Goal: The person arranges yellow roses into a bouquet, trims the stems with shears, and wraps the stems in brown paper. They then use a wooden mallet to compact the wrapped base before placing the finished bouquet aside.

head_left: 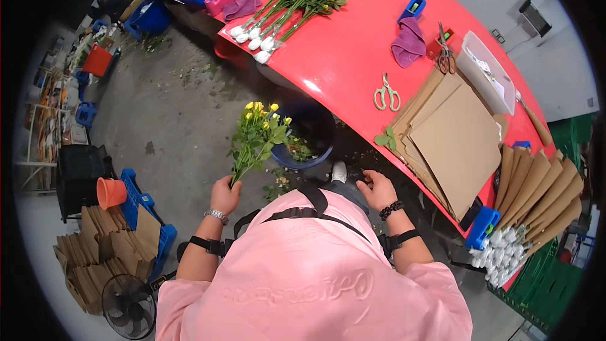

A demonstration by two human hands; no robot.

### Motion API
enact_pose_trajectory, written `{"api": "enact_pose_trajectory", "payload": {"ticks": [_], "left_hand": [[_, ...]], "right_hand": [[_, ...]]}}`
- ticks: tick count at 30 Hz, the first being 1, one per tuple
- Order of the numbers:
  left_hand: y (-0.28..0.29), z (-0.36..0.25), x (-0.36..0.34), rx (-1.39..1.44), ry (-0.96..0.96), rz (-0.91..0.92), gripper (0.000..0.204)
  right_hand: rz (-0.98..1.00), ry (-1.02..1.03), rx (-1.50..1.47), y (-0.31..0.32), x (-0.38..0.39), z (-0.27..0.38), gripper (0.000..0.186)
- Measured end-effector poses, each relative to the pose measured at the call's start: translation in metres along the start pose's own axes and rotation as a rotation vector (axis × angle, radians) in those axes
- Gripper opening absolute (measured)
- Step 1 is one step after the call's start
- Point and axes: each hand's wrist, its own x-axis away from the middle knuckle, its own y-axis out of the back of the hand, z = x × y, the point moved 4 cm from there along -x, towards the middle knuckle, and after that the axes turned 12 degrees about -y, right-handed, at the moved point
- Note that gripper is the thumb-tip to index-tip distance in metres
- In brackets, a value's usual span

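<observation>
Grasping a yellow-flowered bunch (pixel 252 139), the left hand (pixel 225 196) angles forward — right hand (pixel 380 192) half-curled, fingers (pixel 372 175) released

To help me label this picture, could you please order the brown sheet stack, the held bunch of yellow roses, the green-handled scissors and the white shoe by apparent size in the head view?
Largest to smallest:
1. Brown sheet stack
2. Held bunch of yellow roses
3. Green-handled scissors
4. White shoe
</observation>
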Motion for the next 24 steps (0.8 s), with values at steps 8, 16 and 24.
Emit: {"api": "enact_pose_trajectory", "payload": {"ticks": [8, 16, 24], "left_hand": [[0.033, 0.006, 0.033, 0.492, 0.076, 0.145, 0.022], [0.075, -0.023, 0.088, 0.713, 0.139, 0.18, 0.024], [0.088, -0.013, 0.116, 0.702, 0.079, 0.063, 0.023]], "right_hand": [[-0.086, 0.321, 0.049, -0.03, 0.008, 0.088, 0.05], [-0.203, 0.464, 0.187, -0.066, -0.013, 0.21, 0.056], [-0.354, 0.548, 0.104, -0.086, -0.018, 0.236, 0.02]]}}
